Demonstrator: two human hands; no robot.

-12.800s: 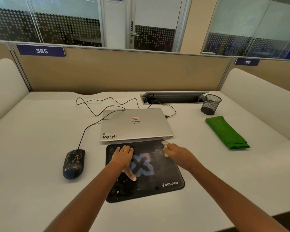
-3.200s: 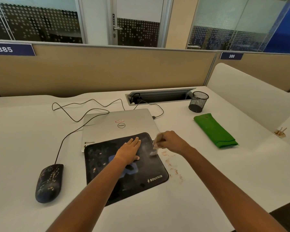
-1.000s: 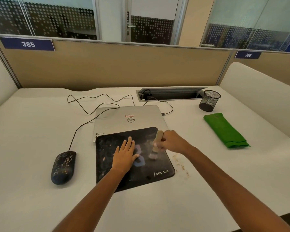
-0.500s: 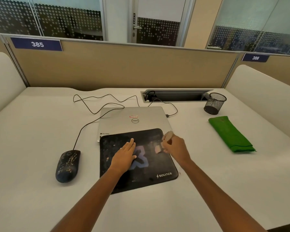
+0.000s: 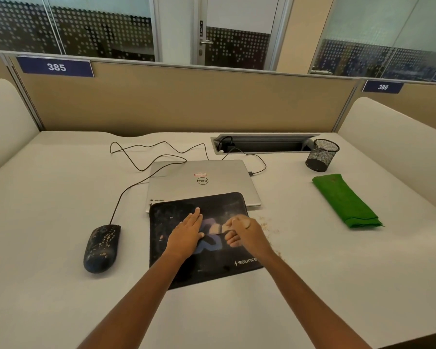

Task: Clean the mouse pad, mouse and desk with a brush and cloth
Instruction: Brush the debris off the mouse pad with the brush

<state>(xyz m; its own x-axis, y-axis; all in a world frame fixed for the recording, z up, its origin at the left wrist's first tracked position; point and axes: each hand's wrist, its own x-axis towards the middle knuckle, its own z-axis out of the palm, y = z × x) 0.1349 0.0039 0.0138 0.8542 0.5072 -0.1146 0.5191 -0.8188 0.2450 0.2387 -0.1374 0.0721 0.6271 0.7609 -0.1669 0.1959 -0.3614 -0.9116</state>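
Observation:
A black mouse pad [image 5: 176, 217] with a blue logo lies on the white desk [image 5: 48, 197], its far edge over the laptop. My left hand [image 5: 186, 234] presses flat on the pad's middle, fingers straight. My right hand [image 5: 244, 234] grips a small pale brush [image 5: 215, 229], whose bristles touch the pad between my hands. A black wired mouse [image 5: 101, 248], speckled with crumbs, sits left of the pad. A folded green cloth [image 5: 345, 200] lies at the right. Brown crumbs [image 5: 264, 226] are scattered on the desk just right of the pad.
A shut silver laptop [image 5: 202, 180] lies behind the pad, cables [image 5: 146, 157] running to a desk cable slot [image 5: 262, 143]. A black mesh pen cup [image 5: 321, 154] stands by the slot. Tan partitions wall the back; white dividers flank both sides.
My right hand has drawn the brush toward me and leftward across the pad, to its middle. My left hand stays pressed on the pad.

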